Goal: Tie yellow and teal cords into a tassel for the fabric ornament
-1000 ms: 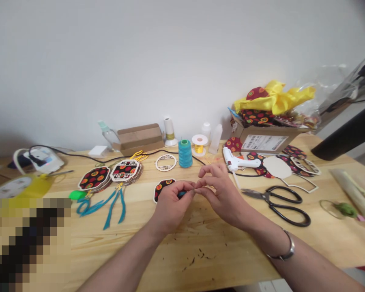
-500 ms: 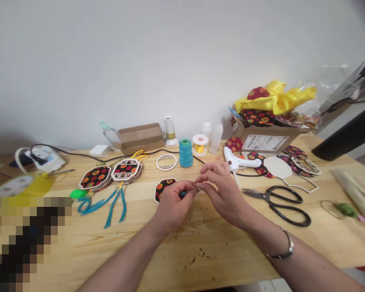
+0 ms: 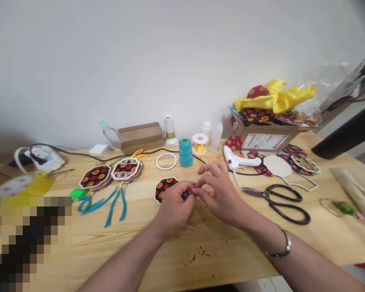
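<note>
Pale wooden tabletop (image 3: 140,251), grey wall (image 3: 170,61) behind. The left hand (image 3: 174,207) pinches a small teal piece (image 3: 185,195) between thumb and forefinger; the right hand (image 3: 220,195) meets it, its grip impossible to tell. Such fine work wants a firm left pinch and small right-hand movements. Beyond the left hand: one patterned plaque (image 3: 162,187), one teal thread cone (image 3: 185,154); farther left, two ornament stacks (image 3: 95,177); right of the right hand, one pair of scissors (image 3: 256,192), one glue gun (image 3: 245,162).
</note>
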Action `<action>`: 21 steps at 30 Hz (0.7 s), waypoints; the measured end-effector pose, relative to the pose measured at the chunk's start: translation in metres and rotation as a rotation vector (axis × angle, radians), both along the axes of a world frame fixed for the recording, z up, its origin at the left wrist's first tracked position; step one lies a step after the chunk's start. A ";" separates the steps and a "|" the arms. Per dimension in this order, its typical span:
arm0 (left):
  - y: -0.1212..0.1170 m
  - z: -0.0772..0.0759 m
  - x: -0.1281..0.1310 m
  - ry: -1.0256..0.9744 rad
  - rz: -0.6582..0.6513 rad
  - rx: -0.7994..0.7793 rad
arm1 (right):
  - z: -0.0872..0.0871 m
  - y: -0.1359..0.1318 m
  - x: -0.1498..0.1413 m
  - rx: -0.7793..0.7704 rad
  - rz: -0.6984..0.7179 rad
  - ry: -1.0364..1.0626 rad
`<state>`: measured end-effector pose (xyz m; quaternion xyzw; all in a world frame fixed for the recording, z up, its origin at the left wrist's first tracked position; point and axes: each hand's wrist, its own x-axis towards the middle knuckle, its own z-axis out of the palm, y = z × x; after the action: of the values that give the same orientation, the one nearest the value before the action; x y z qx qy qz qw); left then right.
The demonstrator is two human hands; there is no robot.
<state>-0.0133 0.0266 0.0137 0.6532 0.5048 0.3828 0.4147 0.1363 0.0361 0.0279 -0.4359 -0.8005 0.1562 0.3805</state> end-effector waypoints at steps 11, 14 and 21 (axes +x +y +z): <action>-0.002 0.003 0.002 -0.031 0.055 -0.012 | -0.004 -0.006 -0.005 -0.002 0.086 0.052; -0.001 0.005 0.002 -0.061 0.099 -0.019 | -0.004 -0.009 -0.007 0.014 0.091 0.075; 0.002 0.004 0.002 -0.172 0.276 -0.054 | -0.006 -0.016 -0.010 0.028 0.142 0.128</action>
<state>-0.0115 0.0287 0.0177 0.5313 0.5624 0.4769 0.4171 0.1262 0.0196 0.0224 -0.3617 -0.8056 0.1992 0.4249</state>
